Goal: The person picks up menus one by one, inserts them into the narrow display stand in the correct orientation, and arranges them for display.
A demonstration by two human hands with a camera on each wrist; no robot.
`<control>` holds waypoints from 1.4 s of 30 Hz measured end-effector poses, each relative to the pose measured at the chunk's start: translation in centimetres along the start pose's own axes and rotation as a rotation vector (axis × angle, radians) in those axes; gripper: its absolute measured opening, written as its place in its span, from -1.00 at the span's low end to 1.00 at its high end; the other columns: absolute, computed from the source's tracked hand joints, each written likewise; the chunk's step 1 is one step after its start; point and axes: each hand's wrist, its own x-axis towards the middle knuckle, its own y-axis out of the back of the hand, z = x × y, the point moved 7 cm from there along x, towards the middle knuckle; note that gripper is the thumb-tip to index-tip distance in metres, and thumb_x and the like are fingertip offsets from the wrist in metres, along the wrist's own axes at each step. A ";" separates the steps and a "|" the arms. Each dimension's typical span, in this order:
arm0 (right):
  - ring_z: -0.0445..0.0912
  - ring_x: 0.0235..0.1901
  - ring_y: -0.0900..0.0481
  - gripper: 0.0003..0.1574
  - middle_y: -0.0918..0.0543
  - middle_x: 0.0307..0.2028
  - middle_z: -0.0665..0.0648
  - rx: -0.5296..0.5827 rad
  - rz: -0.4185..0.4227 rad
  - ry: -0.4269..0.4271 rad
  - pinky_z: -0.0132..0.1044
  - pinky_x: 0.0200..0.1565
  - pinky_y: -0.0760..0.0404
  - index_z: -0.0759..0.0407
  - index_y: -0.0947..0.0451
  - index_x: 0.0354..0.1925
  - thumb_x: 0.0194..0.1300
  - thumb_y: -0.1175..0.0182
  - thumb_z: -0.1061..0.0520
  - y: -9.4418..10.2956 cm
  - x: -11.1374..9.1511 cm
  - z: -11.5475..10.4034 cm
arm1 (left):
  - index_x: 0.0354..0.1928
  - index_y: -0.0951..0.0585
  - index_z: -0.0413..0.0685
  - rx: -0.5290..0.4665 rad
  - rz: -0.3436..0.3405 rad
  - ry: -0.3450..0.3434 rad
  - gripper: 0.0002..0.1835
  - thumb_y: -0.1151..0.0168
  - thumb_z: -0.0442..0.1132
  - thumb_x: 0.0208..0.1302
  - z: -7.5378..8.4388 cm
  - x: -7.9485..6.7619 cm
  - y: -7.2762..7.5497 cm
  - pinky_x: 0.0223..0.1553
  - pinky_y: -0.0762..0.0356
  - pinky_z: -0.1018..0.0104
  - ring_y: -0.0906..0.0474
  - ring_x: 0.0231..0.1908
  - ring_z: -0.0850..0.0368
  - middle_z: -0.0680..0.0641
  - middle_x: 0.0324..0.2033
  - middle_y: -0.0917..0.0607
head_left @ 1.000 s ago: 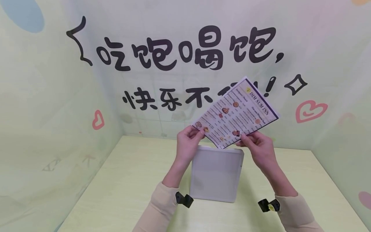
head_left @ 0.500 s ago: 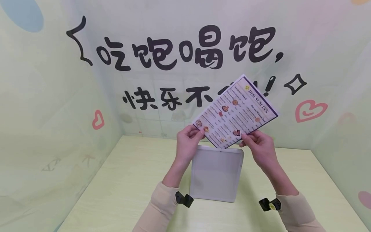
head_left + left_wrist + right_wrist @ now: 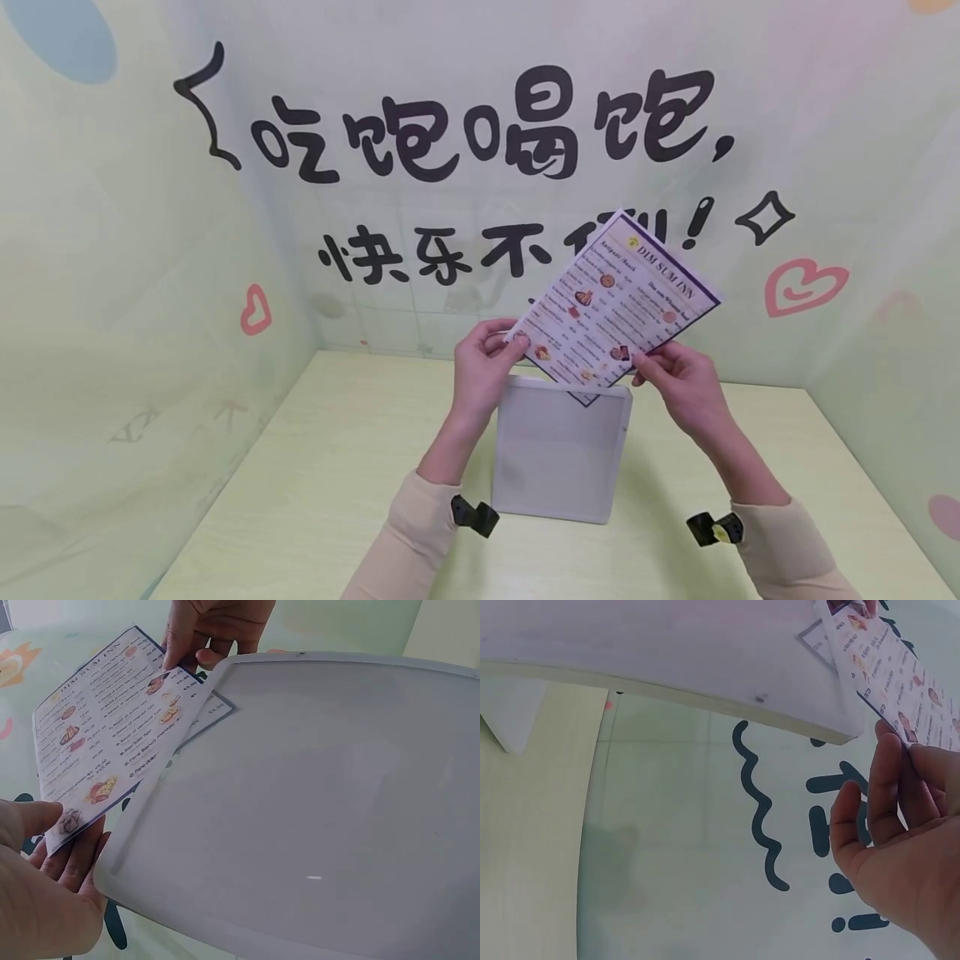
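The left hand (image 3: 480, 371) pinches a tilted menu (image 3: 611, 304) at its left corner, the right hand (image 3: 686, 385) along its lower right edge. Its lowest corner shows through the top of a holder (image 3: 558, 458) standing midway between the side edges of the tabletop (image 3: 360, 467).

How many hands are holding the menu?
2. In the head view, the left hand holds the menu at its left corner, the right hand at its lower-right edge.

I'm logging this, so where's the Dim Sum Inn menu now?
In the head view, the menu is right of centre, tilted between left hand and right hand, its lowest corner behind the top rim of the pale stand.
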 end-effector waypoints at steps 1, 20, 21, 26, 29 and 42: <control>-0.14 -0.37 -0.65 -0.63 -0.77 -0.25 0.07 -0.006 -0.002 -0.002 -0.47 -0.17 -0.61 0.54 -0.54 0.10 0.53 -0.17 0.23 0.1 0.0 0.1 | 0.05 -0.63 -0.32 -0.003 -0.001 0.002 -0.72 -0.37 -0.45 0.31 -0.1 0.0 0.0 -0.10 -0.72 0.28 -0.77 -0.20 -0.01 -0.22 -0.20 -0.79; -0.16 -0.28 -0.58 -0.61 -0.69 -0.11 0.37 -0.115 -0.032 0.053 -0.47 -0.17 -0.58 0.49 -0.54 0.14 0.62 -0.02 0.19 0.7 0.2 0.1 | -0.07 -0.70 -0.39 0.038 -0.029 -0.042 -0.79 -0.38 -0.42 0.29 0.0 0.2 0.1 -0.17 -0.68 0.37 -0.71 -0.26 0.13 -0.17 -0.26 -0.79; -0.16 -0.28 -0.58 -0.62 -0.69 -0.12 0.37 -0.122 -0.031 0.057 -0.48 -0.17 -0.58 0.49 -0.55 0.13 0.62 -0.02 0.19 0.7 0.3 0.0 | -0.08 -0.71 -0.37 0.049 -0.034 -0.044 -0.81 -0.38 -0.42 0.29 -0.1 0.2 0.1 -0.18 -0.67 0.38 -0.70 -0.27 0.13 -0.16 -0.26 -0.79; -0.19 -0.29 -0.60 -0.63 -0.70 -0.13 0.40 -0.140 -0.016 0.060 -0.49 -0.16 -0.58 0.51 -0.55 0.09 0.61 -0.02 0.21 1.0 0.4 -0.1 | -0.15 -0.75 -0.29 0.103 -0.053 -0.046 -0.86 -0.40 -0.40 0.28 -0.1 0.1 0.0 -0.25 -0.61 0.41 -0.66 -0.31 0.13 -0.13 -0.30 -0.79; -0.23 -0.26 -0.63 -0.62 -0.70 -0.06 0.42 -0.134 -0.014 0.047 -0.49 -0.11 -0.60 0.51 -0.54 0.11 0.61 -0.03 0.19 1.1 0.5 -0.2 | -0.15 -0.76 -0.28 0.127 -0.064 -0.041 -0.86 -0.41 -0.40 0.26 -0.2 0.0 0.0 -0.26 -0.61 0.41 -0.66 -0.31 0.11 -0.13 -0.30 -0.78; -0.28 -0.27 -0.68 -0.64 -0.72 -0.12 0.38 -0.085 0.022 0.029 -0.50 -0.09 -0.63 0.55 -0.54 0.00 0.58 -0.10 0.18 0.9 1.0 -0.4 | -0.11 -0.74 -0.30 0.182 -0.129 -0.019 -0.81 -0.43 -0.44 0.22 -1.1 -0.4 0.7 -0.19 -0.64 0.37 -0.70 -0.28 0.10 -0.13 -0.31 -0.78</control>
